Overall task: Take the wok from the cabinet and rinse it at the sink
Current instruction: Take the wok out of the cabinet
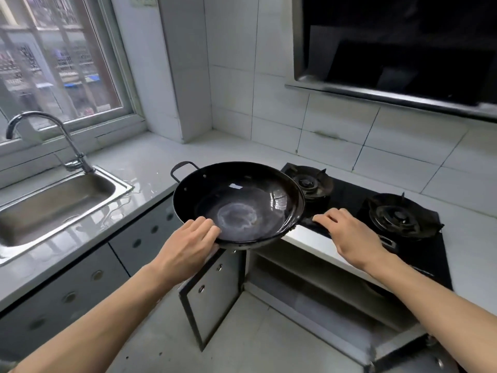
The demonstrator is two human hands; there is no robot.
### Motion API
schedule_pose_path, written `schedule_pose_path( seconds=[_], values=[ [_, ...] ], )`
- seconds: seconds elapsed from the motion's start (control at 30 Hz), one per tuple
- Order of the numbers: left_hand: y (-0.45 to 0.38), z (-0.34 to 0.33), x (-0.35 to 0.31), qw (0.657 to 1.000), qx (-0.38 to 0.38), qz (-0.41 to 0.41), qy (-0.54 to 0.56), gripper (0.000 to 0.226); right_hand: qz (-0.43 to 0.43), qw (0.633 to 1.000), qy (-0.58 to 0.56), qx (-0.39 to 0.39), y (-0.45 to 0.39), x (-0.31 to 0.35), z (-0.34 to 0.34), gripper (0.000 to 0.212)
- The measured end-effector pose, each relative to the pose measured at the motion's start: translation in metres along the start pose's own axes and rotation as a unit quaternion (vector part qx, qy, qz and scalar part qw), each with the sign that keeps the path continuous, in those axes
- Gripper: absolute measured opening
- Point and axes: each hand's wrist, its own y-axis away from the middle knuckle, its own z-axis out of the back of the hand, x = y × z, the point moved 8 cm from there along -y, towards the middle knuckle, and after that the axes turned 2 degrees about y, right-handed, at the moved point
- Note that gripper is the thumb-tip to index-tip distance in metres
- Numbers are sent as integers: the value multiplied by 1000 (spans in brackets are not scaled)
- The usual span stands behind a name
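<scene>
Sink [56, 200] and faucet [40, 125] sit at left of frame, basin empty, so there's open table between it and the wok [239, 204]. The wok's mid-frame, held level in the air, probably for carrying. Left hand [188, 246] pinches the near rim; right hand [347, 232] lies flat, fingers spread, on the stove edge [317, 227], likely bracing. Cabinet door [212, 294] hangs open below.

The left hand [188, 246] grips the near rim of the black wok [238, 204], held level above the open cabinet [309, 286]. At three o'clock of the wok, the right hand [349, 235] rests on the stove [376, 211] edge. The sink [53, 203] lies at nine o'clock.
</scene>
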Motion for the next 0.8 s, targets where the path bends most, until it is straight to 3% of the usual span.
schedule_pose_path(
  seconds=[0.53, 0.8],
  values=[
    [-130, -91, 106, 996, 67, 56, -25, 20, 41, 996, -72, 11, -194, -62, -80, 66],
    [-163, -139, 155, 993, 88, 80, -20, 12, 46, 995, -78, 42, -263, -74, -114, 69]
  ],
)
